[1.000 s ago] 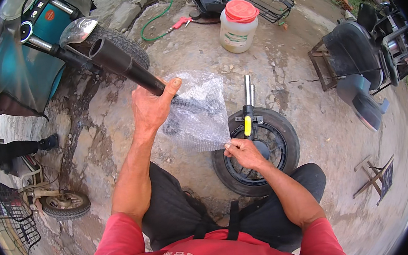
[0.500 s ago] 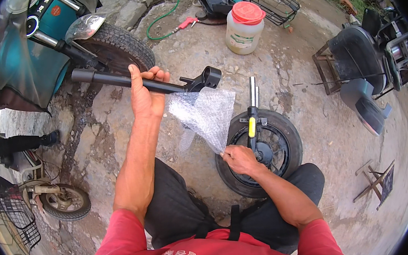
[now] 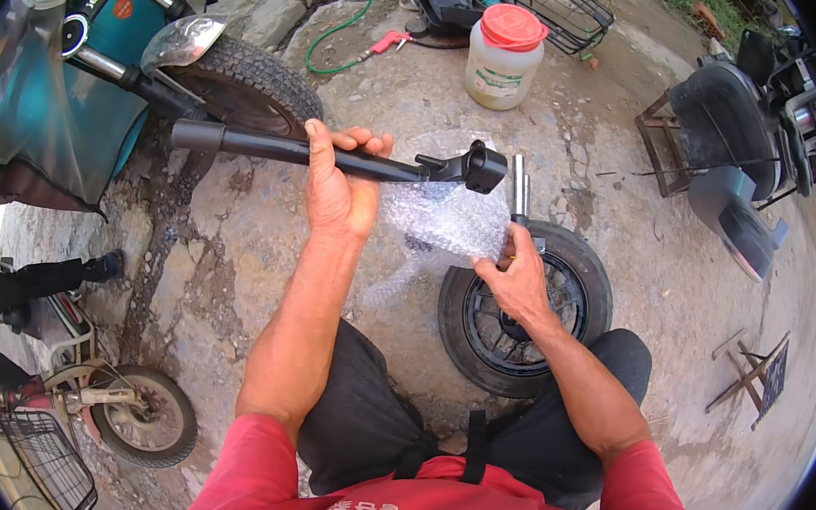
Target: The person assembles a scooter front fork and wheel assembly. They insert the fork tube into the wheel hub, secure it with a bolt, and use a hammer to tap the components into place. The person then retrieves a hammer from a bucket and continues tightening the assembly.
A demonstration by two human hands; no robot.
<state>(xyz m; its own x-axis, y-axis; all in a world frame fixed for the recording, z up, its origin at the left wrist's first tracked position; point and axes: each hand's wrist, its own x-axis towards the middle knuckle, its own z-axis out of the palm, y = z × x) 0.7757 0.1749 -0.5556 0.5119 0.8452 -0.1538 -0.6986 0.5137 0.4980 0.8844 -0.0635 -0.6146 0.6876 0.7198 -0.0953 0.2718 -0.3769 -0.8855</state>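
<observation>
My left hand is closed round a long black metal tube, which slants down to the right and carries a clamp-like bracket at its right end. Clear bubble wrap hangs round and below the bracket end, bunched and partly loose. My right hand pinches the wrap's lower right edge. Below that hand a wheel with a black tyre lies flat on the ground. A chrome fork tube points away from it, partly covered by my right hand and the wrap.
A teal three-wheeler with a front tyre stands at upper left. A white jar with a red lid, a red air gun and a wire basket lie ahead. Seats and a small stool are at right; a bicycle wheel is at left.
The tube has moved to the right in my left hand. My right hand has moved up and slightly right, bringing the bubble wrap closer round the bracket end.
</observation>
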